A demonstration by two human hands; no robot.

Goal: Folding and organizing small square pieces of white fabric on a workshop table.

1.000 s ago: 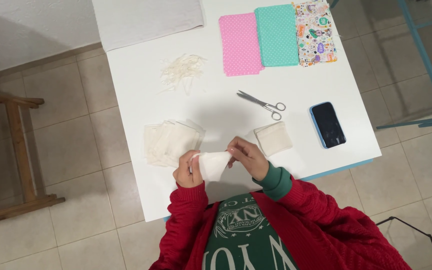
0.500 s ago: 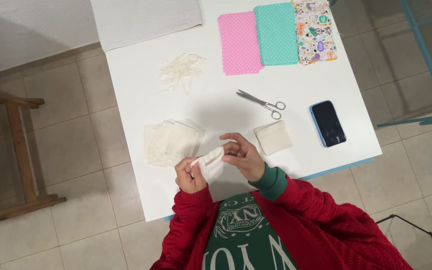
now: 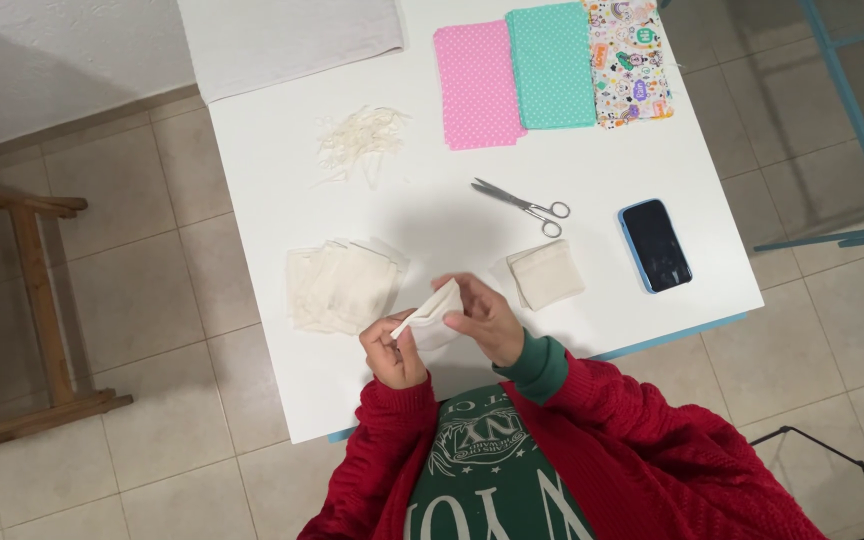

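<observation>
Both my hands hold a small cream cloth piece (image 3: 436, 310) just above the near edge of the white table (image 3: 282, 160). My left hand (image 3: 394, 352) pinches its lower left corner, where a thin strip sticks out. My right hand (image 3: 489, 318) grips the cloth from the right, fingers curled over it. To the left of my hands lies a loose pile of cream cloth pieces (image 3: 342, 287). A folded stack of the same cloth (image 3: 546, 274) sits to the right of my hands.
Steel scissors (image 3: 524, 205) lie mid-table and a dark phone in a blue case (image 3: 656, 245) lies at the right. Pink (image 3: 478, 85), teal (image 3: 551, 65) and patterned (image 3: 629, 62) fabrics lie at the far edge, with a heap of pale threads (image 3: 360, 135) and grey cloth (image 3: 292, 40). A wooden frame (image 3: 37, 290) stands left.
The cloth piece has been turned and folded between my hands. My left hand has dropped lower and my right hand has shifted over the top of the cloth.
</observation>
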